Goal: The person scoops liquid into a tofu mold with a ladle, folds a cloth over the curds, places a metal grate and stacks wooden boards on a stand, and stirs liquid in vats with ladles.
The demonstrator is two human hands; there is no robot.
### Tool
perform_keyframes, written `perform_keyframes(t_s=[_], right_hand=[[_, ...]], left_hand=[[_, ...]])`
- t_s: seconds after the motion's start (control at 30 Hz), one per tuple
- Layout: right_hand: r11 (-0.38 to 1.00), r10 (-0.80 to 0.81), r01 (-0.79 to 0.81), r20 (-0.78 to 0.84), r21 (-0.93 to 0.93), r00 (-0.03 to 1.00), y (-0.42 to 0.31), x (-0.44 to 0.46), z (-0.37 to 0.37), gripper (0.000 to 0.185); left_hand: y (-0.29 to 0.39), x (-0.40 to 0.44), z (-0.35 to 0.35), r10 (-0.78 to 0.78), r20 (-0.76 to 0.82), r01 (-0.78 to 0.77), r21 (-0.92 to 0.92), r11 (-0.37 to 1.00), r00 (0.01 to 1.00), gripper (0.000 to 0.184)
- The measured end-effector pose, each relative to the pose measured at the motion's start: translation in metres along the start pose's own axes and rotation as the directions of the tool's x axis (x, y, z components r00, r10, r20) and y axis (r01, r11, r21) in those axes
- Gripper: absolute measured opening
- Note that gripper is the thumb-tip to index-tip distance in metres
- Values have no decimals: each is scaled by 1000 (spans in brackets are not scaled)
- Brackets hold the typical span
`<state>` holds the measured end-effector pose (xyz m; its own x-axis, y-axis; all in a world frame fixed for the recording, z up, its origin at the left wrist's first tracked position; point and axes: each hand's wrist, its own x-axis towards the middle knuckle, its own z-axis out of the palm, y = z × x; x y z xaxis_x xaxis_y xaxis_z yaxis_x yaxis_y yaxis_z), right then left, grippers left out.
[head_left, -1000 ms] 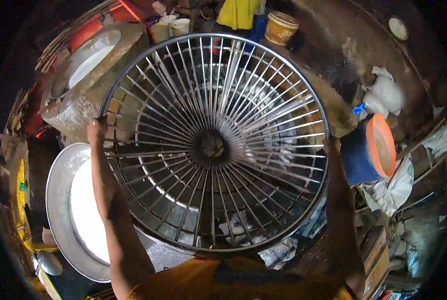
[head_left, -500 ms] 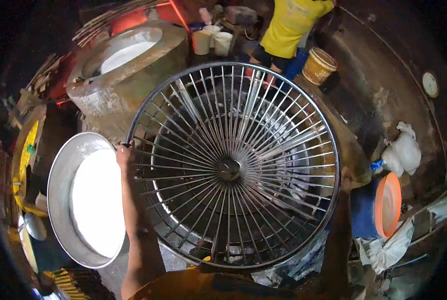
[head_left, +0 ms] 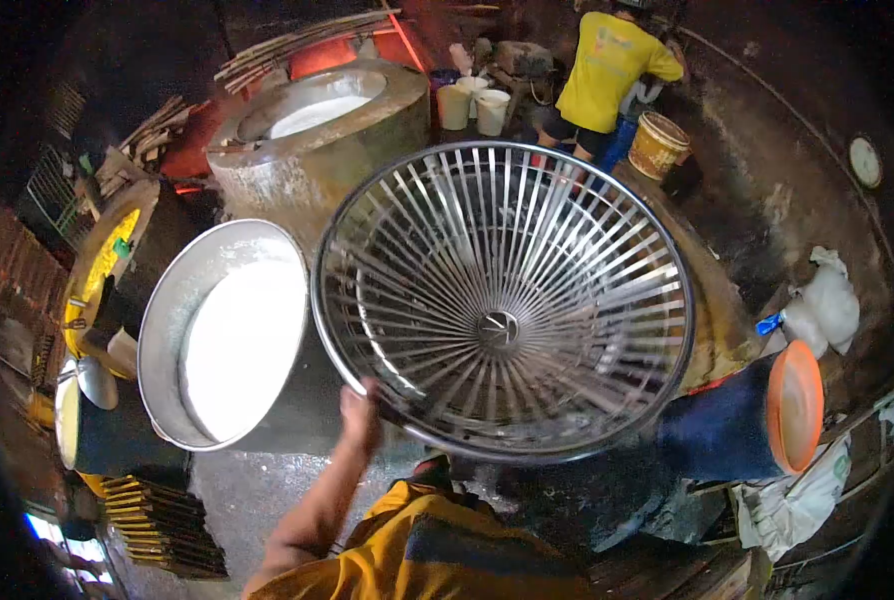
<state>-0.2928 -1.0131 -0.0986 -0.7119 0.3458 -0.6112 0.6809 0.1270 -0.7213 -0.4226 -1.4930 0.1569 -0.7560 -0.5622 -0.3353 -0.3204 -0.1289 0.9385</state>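
A wide, round metal basket (head_left: 500, 333) made of thin spokes around a central hub fills the middle of the view. It is tilted, with its open side towards me. My left hand (head_left: 360, 412) is closed on the near left part of the rim. My right hand does not show, and the far right part of the rim has no hand visible on it. Behind the spokes, a round metal vessel is partly hidden. To the left of the basket stands a large metal basin (head_left: 162, 335) holding bright white contents.
A round masonry stove (head_left: 317, 170) with a pan stands at the back left. A person in a yellow shirt (head_left: 607, 65) bends near a worn bucket (head_left: 659, 145). At right lies a blue drum with an orange rim (head_left: 797, 405); stacked wooden slats (head_left: 162, 525) sit lower left.
The basket has tipped and shifted right and slightly up in view. My left hand has moved from its left side to the lower left rim. My right arm has dropped out of sight.
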Motion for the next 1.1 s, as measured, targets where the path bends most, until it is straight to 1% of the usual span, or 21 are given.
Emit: perform_keyframes(t_s=[0.03, 0.07, 0.13, 0.2, 0.27, 0.33, 0.4, 0.47, 0.57, 0.63, 0.7, 0.77, 0.8, 0.83, 0.87, 0.93, 0.97, 1.0, 1.03, 1.07, 1.1], right_hand=[[999, 43, -43, 51, -2, 998, 46, -15, -4, 15], [994, 113, -113, 96, -2, 989, 65, -17, -7, 15], [975, 221, -220, 161, -21, 962, 92, -18, -13, 14], [955, 296, -293, 213, -49, 931, 110, -15, -21, 13], [935, 355, -344, 260, -87, 898, 119, -8, -21, 12], [921, 391, -366, 314, -135, 865, 125, 4, -21, 12], [907, 420, -365, 372, -212, 828, 118, 20, -5, 11], [892, 445, -347, 439, -288, 780, 106, 41, 19, 11], [851, 514, -323, 535, -413, 670, 108, 88, 62, 11], [785, 614, -430, 648, -446, 450, 119, 144, 106, 12], [609, 686, -550, 727, -571, 5, 108, 173, 174, 14], [457, 638, -491, 658, -742, -400, 85, 169, 260, 29], [675, 695, -388, 717, -628, 49, 67, 123, 299, 28], [750, 473, 41, 580, -660, 663, 53, 44, 352, 27], [714, 390, 145, 562, -685, 730, 47, -8, 398, 26], [700, 342, 257, 628, -667, 699, 61, -103, 480, 20], [701, 344, 285, 660, -654, 668, 72, -158, 523, 17], [629, 266, 462, 731, -626, 628, 77, -223, 561, 16], [539, 201, 618, 800, -572, 566, 82, -288, 586, 19], [245, 187, 909, 936, -338, 298, 109, -300, 637, 22], [396, 283, 807, 894, -438, 347, 138, -321, 681, 22]], left_hand=[[-25, -93, -25, -90, -93, 81, -92, 992, 992, 18], [-31, -125, -17, -348, 126, 365, -471, 803, 929, 17], [-67, -152, -33, -465, 490, 558, -54, 828, 738, 24], [-89, -167, -49, -391, 658, 449, 90, 889, 643, 25], [-84, -173, -75, -245, 521, 207, 132, 970, 818, 23], [-82, -176, -99, -294, 305, 279, 94, 956, 906, 25], [-92, -162, -137, -290, 197, 300, -21, 954, 937, 25], [-87, -160, -178, -282, -39, 284, 151, 947, 959, 28], [-171, -184, -250, -83, -317, 167, 249, 954, 945, 37], [-237, -204, -307, -79, -432, 241, 334, 911, 898, 38], [-333, -240, -367, -114, -505, 379, 461, 802, 856, 39], [-431, -313, -430, -272, -676, 539, 219, 813, 685, 46], [-472, -348, -451, -314, -731, 639, 212, 739, 605, 48], [-544, -391, -482, -526, -669, 807, 193, 559, 525, 47], [-573, -424, -480, -554, -829, 850, -231, 474, 84, 42], [-568, -489, -496, -716, -677, 732, -574, 368, -170, 40], [-602, -524, -521, -635, -769, 873, -263, 411, 67, 39], [-576, -545, -536, -546, -776, 909, 81, 409, 315, 38], [-541, -554, -547, -875, -478, 525, -764, 375, -71, 35], [-546, -570, -564, -799, -597, 585, -625, 516, 67, 33], [-575, -583, -573, -585, -804, 775, -299, 557, 110, 30]])
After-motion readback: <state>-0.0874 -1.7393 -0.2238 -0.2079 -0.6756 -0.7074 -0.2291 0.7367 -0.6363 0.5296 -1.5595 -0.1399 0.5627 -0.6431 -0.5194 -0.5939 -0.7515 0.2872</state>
